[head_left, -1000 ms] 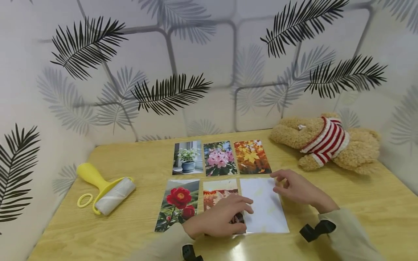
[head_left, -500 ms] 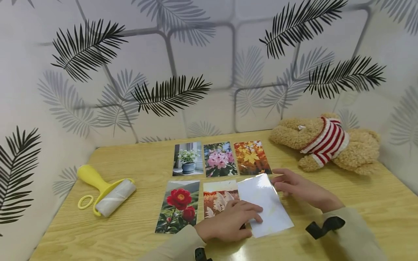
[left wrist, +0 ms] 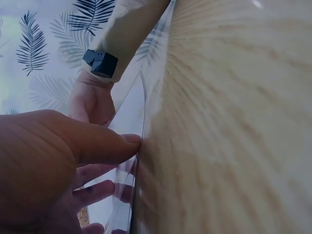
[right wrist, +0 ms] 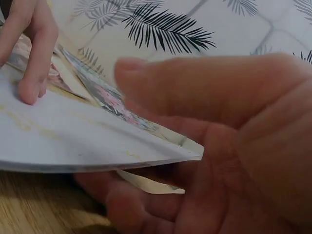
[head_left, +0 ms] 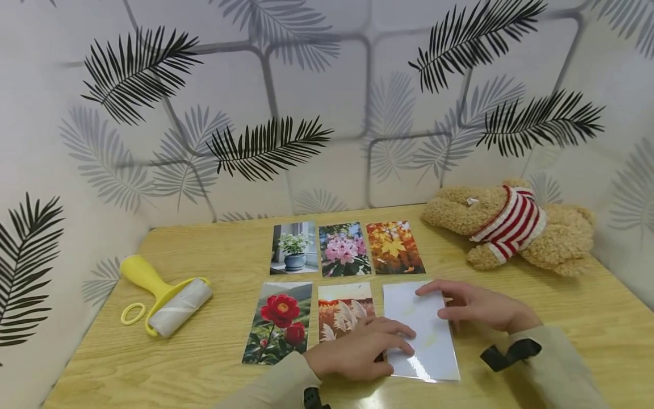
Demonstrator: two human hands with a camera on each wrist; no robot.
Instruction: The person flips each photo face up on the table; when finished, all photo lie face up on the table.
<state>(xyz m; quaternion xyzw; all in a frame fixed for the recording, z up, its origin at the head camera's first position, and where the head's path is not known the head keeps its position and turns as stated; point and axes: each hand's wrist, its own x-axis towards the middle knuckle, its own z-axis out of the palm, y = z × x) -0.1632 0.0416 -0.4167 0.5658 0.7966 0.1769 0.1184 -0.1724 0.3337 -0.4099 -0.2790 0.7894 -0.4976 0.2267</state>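
Observation:
White glossy sheets (head_left: 426, 335) lie as a thin stack at the front right of the photo prints, faint yellow marks on top. My left hand (head_left: 360, 347) rests over the stack's left edge and the pampas grass photo (head_left: 347, 304). In the left wrist view its thumb (left wrist: 109, 144) touches the stack's edge, the fingers spread beside it. Around the upper right corner is my right hand (head_left: 480, 307), its index finger over the sheet. In the right wrist view the thumb (right wrist: 180, 87) stands apart above the corner and other fingers (right wrist: 124, 209) lie below it.
Photos of a red camellia (head_left: 280, 318), a potted plant (head_left: 293, 250), pink blossoms (head_left: 344, 250) and autumn leaves (head_left: 394, 247) lie on the wooden table (head_left: 219, 352). A yellow lint roller (head_left: 166, 298) is at left. A teddy bear (head_left: 511, 224) lies at back right.
The sheets tilted, with their upper edge shifted left, then came straighter and slightly toward the front right. My left hand moved right onto them; my right index finger now reaches over their top.

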